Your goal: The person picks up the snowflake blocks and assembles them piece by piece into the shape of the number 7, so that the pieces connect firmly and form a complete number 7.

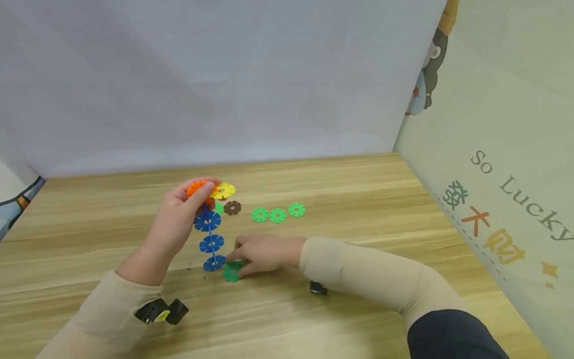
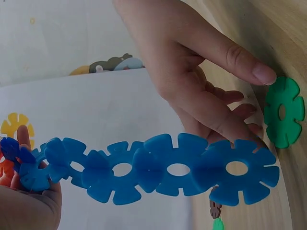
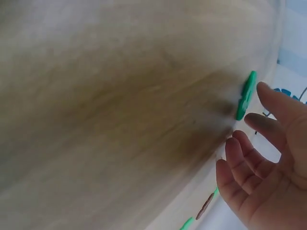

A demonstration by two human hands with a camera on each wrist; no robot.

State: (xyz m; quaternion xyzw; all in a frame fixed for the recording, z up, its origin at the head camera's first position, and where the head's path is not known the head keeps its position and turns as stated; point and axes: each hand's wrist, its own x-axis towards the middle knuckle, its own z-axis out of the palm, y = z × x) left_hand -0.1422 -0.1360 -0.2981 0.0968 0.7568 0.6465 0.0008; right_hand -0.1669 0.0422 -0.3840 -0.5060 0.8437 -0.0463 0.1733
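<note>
My left hand point(image 1: 177, 214) pinches an orange notched plastic disc point(image 1: 197, 188) at the top of a joined string of discs. From there a chain of blue notched discs point(image 2: 178, 167), slotted into each other, hangs down towards the table. A yellow notched disc point(image 1: 226, 190) shows beside the left fingertips; whether it is joined on is unclear. My right hand point(image 1: 262, 253) is low over the table, fingers loosely bent and apart. Its thumb is at the edge of a darker green notched disc point(image 2: 284, 112), its index finger close to the lowest blue disc.
Three light green discs point(image 1: 277, 215) lie on the wooden table point(image 1: 358, 199) right of a brown disc point(image 1: 232, 208). Another green disc point(image 1: 218, 208) is partly hidden behind the left hand. A pale cloth wall point(image 1: 269, 99) rises behind, and a printed panel point(image 1: 502, 149) borders the right side.
</note>
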